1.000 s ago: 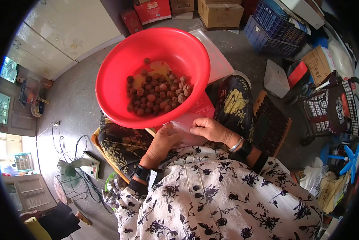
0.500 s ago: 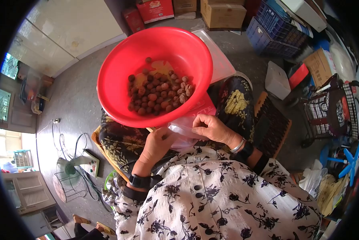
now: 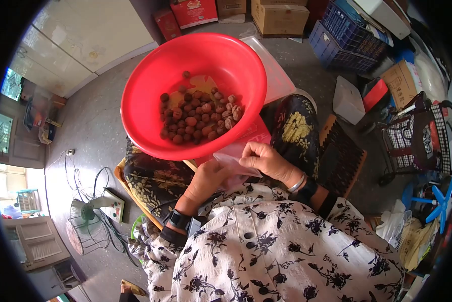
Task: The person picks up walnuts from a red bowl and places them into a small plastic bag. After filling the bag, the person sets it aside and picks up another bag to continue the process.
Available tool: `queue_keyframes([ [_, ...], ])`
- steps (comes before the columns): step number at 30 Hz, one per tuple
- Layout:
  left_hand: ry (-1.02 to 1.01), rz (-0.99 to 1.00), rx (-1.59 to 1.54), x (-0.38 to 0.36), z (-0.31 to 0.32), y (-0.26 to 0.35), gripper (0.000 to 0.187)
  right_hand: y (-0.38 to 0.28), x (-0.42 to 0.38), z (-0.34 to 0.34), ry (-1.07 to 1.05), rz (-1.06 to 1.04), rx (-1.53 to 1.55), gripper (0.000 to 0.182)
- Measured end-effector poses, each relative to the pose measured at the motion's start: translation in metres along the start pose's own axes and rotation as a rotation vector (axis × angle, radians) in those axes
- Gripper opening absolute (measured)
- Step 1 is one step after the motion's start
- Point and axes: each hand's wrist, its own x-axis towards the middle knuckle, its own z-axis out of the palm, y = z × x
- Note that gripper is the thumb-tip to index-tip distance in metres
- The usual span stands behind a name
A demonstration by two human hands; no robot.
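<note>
So L hand [image 3: 205,178] & R hand [image 3: 270,162] are a bit apart, each pinching the translucent plastic bag [image 3: 232,152] btwn them, just on the nr side of the red basin [image 3: 145,85] w/ brown nuts [image 3: 199,120] mostly in its nr half

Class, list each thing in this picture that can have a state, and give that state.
Plastic bag: held between both hands; mouth open or shut, unclear
Left hand: pinching the bag
Right hand: pinching the bag
Red basin: uncovered, partly filled
Brown nuts: loose in the basin
Blue crates: stacked
Cabinet doors: shut
Fan: running or off, cannot tell
</note>
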Motion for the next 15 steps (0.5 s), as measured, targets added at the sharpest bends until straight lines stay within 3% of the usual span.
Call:
queue_keyframes([
  [2,-0.005,0.031,0.046,-0.001,0.0,-0.005,0.024,0.003,0.0,-0.006,0.128,0.003,0.033,0.015],
  [4,0.028,0.062,-0.127,-0.002,0.001,-0.011,0.022,0.007,0.0,-0.009,0.128,0.065,0.103,0.014],
  [8,-0.005,-0.028,-0.089,0.006,-0.005,-0.029,0.018,0.019,0.001,-0.003,0.107,0.027,-0.035,0.012],
  [10,0.001,0.054,0.28,0.008,-0.006,-0.025,0.016,0.011,0.001,-0.002,0.083,-0.004,-0.02,0.012],
  [15,-0.074,-0.102,0.312,0.003,-0.009,0.002,0.015,-0.009,-0.01,-0.018,0.062,0.087,0.146,0.012],
])
